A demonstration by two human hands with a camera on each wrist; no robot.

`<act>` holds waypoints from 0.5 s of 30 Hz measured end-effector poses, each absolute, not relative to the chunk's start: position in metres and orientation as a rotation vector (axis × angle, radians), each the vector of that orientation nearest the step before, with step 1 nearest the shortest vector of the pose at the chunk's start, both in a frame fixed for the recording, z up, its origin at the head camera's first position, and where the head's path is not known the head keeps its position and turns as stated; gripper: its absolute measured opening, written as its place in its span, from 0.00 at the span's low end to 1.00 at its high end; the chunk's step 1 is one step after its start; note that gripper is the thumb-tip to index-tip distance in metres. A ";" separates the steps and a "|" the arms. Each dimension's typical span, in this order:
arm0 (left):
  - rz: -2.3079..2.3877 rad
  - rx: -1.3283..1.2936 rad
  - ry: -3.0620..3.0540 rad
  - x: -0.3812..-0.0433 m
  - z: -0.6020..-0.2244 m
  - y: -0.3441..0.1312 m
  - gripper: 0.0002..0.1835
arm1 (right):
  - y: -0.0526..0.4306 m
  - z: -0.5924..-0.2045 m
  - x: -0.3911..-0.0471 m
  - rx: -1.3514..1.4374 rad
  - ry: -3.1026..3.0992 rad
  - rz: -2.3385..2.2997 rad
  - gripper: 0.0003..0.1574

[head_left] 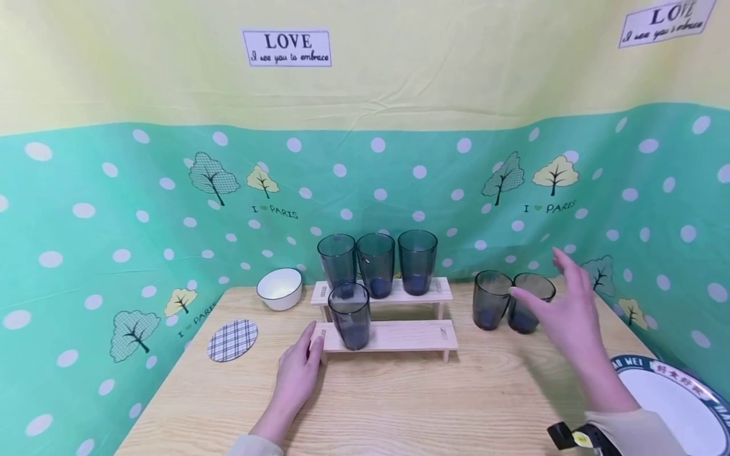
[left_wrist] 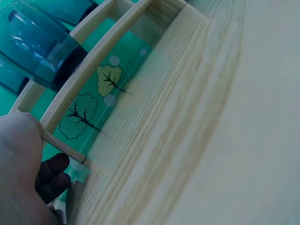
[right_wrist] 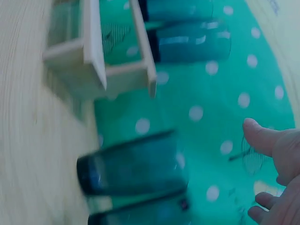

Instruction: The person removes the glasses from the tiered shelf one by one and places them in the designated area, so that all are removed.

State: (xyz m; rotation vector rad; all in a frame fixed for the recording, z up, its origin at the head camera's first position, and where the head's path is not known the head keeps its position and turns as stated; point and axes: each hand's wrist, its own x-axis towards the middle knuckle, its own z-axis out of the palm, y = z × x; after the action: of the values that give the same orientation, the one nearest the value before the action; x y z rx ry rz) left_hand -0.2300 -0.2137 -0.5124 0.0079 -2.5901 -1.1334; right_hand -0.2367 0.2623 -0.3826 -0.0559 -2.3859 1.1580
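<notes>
My left hand (head_left: 298,372) holds the left end of a two-step wooden rack (head_left: 407,334), its thumb in front and its fingers around the end; in the left wrist view the fingers (left_wrist: 54,178) show beyond the rack's leg. A dark glass cup (head_left: 350,320) stands upright on the lower step, near that hand. Three matching cups (head_left: 376,266) line the upper step. On the right, two more glass cups (head_left: 489,301) stand side by side on the table. My right hand (head_left: 573,320) hovers just beside the right-hand cup (head_left: 529,310), thumb and fingers spread apart, holding nothing.
A white bowl (head_left: 279,289) with a dark rim stands left of the rack, and a checked round coaster (head_left: 232,340) lies in front of it. A large plate (head_left: 667,405) with a green patterned rim sits at the right edge. Dotted cloth (head_left: 365,171) walls surround the wooden table (head_left: 399,405).
</notes>
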 end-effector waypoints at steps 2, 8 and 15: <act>-1.125 0.006 -2.591 -0.230 -0.513 -0.214 0.30 | 0.251 -0.377 -0.233 -0.018 -2.385 1.172 0.73; -1.130 -0.002 -2.582 -0.230 -0.514 -0.213 0.30 | 0.216 -0.365 -0.226 0.073 -2.406 1.239 0.75; -1.144 0.005 -2.581 -0.229 -0.513 -0.214 0.30 | 0.171 -0.361 -0.221 0.221 -2.444 1.321 0.73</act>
State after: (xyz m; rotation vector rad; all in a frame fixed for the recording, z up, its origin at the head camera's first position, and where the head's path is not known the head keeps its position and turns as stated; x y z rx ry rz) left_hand -0.2293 -0.2139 -0.5134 0.0048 -2.5811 -1.1444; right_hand -0.2215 0.1708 -0.3615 0.2215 -2.4443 1.3207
